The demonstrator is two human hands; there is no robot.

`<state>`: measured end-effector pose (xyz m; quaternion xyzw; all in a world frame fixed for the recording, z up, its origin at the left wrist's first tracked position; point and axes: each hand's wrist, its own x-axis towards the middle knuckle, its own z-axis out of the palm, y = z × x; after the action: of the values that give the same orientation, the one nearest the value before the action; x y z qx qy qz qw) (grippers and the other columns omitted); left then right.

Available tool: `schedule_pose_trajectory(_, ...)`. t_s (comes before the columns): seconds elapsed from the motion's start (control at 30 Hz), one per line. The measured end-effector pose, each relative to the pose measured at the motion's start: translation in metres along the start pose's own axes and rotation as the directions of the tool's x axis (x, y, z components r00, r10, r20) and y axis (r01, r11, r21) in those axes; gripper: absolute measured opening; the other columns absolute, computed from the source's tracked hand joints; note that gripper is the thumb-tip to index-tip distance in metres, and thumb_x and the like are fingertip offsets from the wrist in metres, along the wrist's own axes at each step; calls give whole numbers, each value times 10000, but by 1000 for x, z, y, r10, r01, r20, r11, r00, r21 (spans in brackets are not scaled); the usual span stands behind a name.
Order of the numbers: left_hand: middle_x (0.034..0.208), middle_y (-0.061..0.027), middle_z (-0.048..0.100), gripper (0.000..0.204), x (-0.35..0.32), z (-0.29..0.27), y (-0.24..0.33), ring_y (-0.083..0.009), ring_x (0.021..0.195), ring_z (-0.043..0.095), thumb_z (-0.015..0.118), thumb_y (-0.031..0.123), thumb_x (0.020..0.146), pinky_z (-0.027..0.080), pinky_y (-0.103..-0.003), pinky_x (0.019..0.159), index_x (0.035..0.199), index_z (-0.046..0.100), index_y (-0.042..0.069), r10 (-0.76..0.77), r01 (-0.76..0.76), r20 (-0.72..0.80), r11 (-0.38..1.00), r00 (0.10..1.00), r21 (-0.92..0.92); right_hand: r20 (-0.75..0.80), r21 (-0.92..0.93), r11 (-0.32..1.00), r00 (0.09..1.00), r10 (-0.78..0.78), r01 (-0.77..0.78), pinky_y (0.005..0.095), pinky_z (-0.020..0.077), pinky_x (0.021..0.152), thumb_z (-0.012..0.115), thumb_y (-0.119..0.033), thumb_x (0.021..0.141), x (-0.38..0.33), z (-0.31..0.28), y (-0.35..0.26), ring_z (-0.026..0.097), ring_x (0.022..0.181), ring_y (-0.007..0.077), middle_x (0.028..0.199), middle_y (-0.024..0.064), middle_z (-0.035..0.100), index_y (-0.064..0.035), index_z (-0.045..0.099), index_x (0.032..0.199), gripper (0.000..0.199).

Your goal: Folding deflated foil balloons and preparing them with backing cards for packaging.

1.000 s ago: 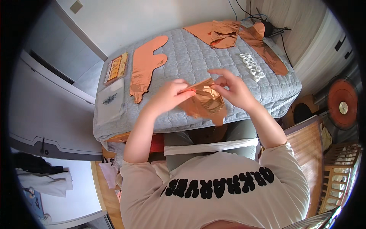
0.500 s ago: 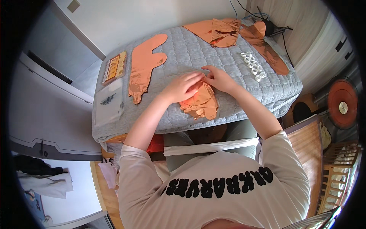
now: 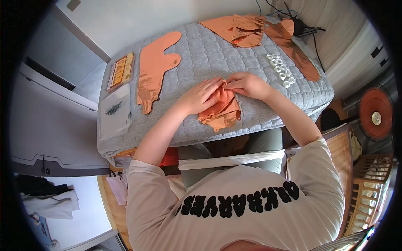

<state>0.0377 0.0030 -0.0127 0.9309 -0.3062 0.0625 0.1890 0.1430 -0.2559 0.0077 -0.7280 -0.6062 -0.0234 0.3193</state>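
A crumpled, folded orange foil balloon (image 3: 221, 112) lies near the front edge of the quilted mattress, between my hands. Across its upper left side rests my left hand (image 3: 202, 96), fingers curved over the foil and thumb against it. My right hand (image 3: 248, 85) pinches the top edge of the balloon beside the left fingertips. The pinched bit of foil is mostly hidden by the fingers. To the left, a flat uninflated foil balloon (image 3: 151, 69) is spread out.
More orange foil (image 3: 248, 31) lies at the back, and a long foil piece (image 3: 298, 56) at the right. Several white ribbon rolls (image 3: 281, 69) sit nearby on the grey mattress (image 3: 201, 50). A yellow packet (image 3: 120, 72) and a clear bag (image 3: 115, 111) line the left edge. Black cables (image 3: 299, 27) hang back right.
My right hand has turned and shifted slightly right, its fingers now drawn together on the foil's top edge. The foil under my hands is more bunched. My left hand stays on it.
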Motion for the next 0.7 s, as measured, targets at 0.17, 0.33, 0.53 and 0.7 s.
schedule_pose_trajectory(0.17, 1631, -189, 337, 731, -1, -2, 1, -314, 1519, 313, 486, 477, 1039, 247, -446, 1260, 1590, 290, 40, 0, -2, 31, 998, 1000, 62, -37, -100, 976, 980, -198, 193, 403, 558, 854, 766, -63, 811, 16, -1, 5, 682, 979, 317, 1086, 91, 700, -94, 740, 1037, 229)
schedule_pose_trajectory(0.33, 1639, -187, 322, 761, -1, -1, -2, -314, 1524, 302, 495, 499, 1028, 240, -447, 1262, 1592, 283, 34, 8, -10, 46, 999, 999, 43, 26, 35, 997, 998, -64, 63, 409, 553, 865, 759, -47, 813, 20, 5, 4, 681, 982, 327, 1066, 102, 703, -69, 713, 1008, 202)
schedule_pose_trajectory(0.53, 1640, -177, 326, 730, -3, 1, -3, -301, 1525, 303, 489, 479, 1035, 237, -447, 1264, 1574, 315, 19, 7, -11, 45, 996, 999, 91, -5, 126, 991, 999, 46, -45, 410, 552, 901, 713, -30, 851, 14, 11, -9, 680, 1017, 355, 1124, 130, 710, -46, 695, 1030, 181)
schedule_pose_trajectory(0.7, 1632, -165, 348, 621, -2, 3, -3, -295, 1513, 330, 460, 365, 1063, 269, -448, 1252, 1562, 341, 15, 24, -24, 0, 998, 1000, 57, -75, 201, 979, 996, 57, -41, 403, 532, 960, 687, -1, 859, 8, 19, -8, 670, 1076, 337, 1128, 148, 711, -42, 707, 1095, 241)
